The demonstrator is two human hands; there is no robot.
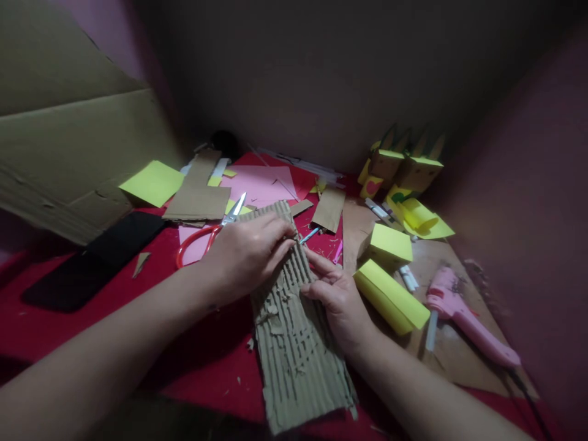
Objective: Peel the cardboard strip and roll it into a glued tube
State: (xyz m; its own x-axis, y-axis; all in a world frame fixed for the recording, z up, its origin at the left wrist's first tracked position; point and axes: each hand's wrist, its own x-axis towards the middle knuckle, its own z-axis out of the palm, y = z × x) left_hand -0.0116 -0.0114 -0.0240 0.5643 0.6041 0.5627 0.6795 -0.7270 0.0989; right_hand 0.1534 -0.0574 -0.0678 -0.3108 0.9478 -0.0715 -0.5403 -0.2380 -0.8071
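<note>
A strip of corrugated cardboard (298, 349) lies tilted in front of me, its ridges bare and scraps of torn paper clinging to the middle. My left hand (252, 251) rests over its upper part, fingertips pinched together at the ridges; whatever fine piece they grip is hidden. Along the right edge, my right hand (337, 297) holds the strip, with the thumb on top and the index finger stretched along the side. Just beyond the fingers is the tip of a light-blue tool (309, 235). Red-handled scissors (199, 239) lie partly behind my left hand, blades pointing away.
On the red cloth (206, 355) are a black phone (98, 257), cardboard offcuts (199, 199) and pink paper (261, 184). To the right are yellow paper pieces (390, 297), a pink glue gun (463, 312) with its cord and small cardboard figures (418, 171). A large cardboard sheet (78, 147) leans left.
</note>
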